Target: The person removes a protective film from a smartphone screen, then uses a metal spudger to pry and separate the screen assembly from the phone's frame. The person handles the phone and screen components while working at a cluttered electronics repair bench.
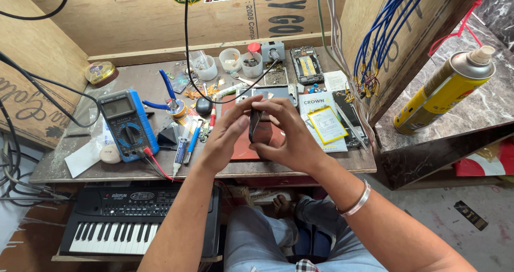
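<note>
Over workbench [321,162], both hands [257,133] around phone [261,127]

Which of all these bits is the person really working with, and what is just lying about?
In use:
left hand
right hand
dark phone held between both

Lying about:
blue multimeter
blue-handled pliers
yellow spray can
keyboard under the bench
plastic cups

**Bright daylight, sharp centre, wide-angle warp**

Even daylight came from about 2 o'clock. Glare hit the spray can [447,90] and marble ledge [476,114]. Shadows under the workbench [150,82] stayed soft. Edges bowed at 9 and 3 o'clock. Both hands were sharp, with no motion blur.
</note>
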`<state>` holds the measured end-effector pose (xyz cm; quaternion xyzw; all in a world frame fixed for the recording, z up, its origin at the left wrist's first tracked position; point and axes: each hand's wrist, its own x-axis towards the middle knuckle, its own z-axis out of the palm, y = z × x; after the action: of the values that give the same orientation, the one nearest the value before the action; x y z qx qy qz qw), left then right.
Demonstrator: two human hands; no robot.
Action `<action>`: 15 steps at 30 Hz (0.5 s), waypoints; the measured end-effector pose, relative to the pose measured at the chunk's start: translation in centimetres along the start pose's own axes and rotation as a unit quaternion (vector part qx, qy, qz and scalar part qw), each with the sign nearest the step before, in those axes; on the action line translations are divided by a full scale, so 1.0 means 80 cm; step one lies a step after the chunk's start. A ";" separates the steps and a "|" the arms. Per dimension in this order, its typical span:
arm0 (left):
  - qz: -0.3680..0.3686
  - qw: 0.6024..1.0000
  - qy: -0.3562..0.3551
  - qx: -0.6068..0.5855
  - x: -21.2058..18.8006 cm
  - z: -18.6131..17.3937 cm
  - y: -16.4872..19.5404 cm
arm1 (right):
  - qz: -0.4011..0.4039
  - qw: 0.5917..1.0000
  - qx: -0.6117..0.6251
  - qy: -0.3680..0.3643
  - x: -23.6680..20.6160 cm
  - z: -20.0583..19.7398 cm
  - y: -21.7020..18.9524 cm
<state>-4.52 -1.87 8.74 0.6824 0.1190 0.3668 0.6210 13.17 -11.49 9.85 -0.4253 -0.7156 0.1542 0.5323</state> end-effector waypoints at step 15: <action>0.062 0.982 -0.031 0.173 0.008 -0.010 -0.004 | -0.109 0.982 -0.154 0.002 0.009 -0.019 0.001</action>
<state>-4.53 -0.81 8.64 0.7969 0.1185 0.3571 0.4726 14.50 -11.21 10.86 -0.4220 -0.7716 -0.0179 0.4756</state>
